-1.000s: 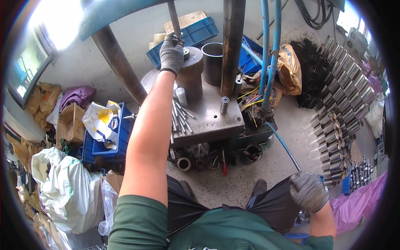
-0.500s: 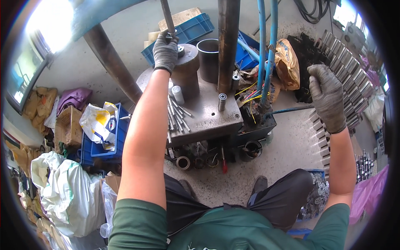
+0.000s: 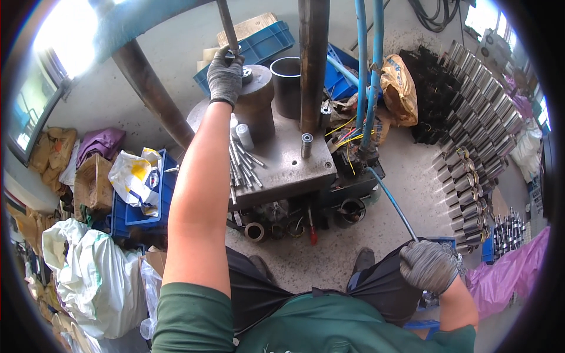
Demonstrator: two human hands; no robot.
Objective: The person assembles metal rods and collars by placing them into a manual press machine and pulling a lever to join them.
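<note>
My left hand (image 3: 226, 76), in a grey glove, reaches up to the lower end of an upright steel rod (image 3: 228, 26). Its fingers close around a small metal piece at the rod's tip, mostly hidden by the glove. Just below is a thick steel cylinder (image 3: 257, 109) with a dark ring (image 3: 246, 75) on top. My right hand (image 3: 429, 266), gloved too, is closed at the near end of a long blue lever (image 3: 391, 197). A pile of thin metal shafts (image 3: 242, 167), a white cylinder (image 3: 244, 136) and a small bearing-topped part (image 3: 306, 145) rest on the steel press table (image 3: 276, 176).
Stacked metal cylinders (image 3: 482, 117) line the right side. Dark columns (image 3: 313, 65) and blue pipes (image 3: 361, 70) rise by the table, with loose wires (image 3: 353, 140) beside them. Blue crates (image 3: 168, 194) and a white sack (image 3: 94, 276) stand on the left.
My right hand has come down and toward me, and the blue lever has swung down with it. My left hand stays at the rod's tip. The view has shifted slightly.
</note>
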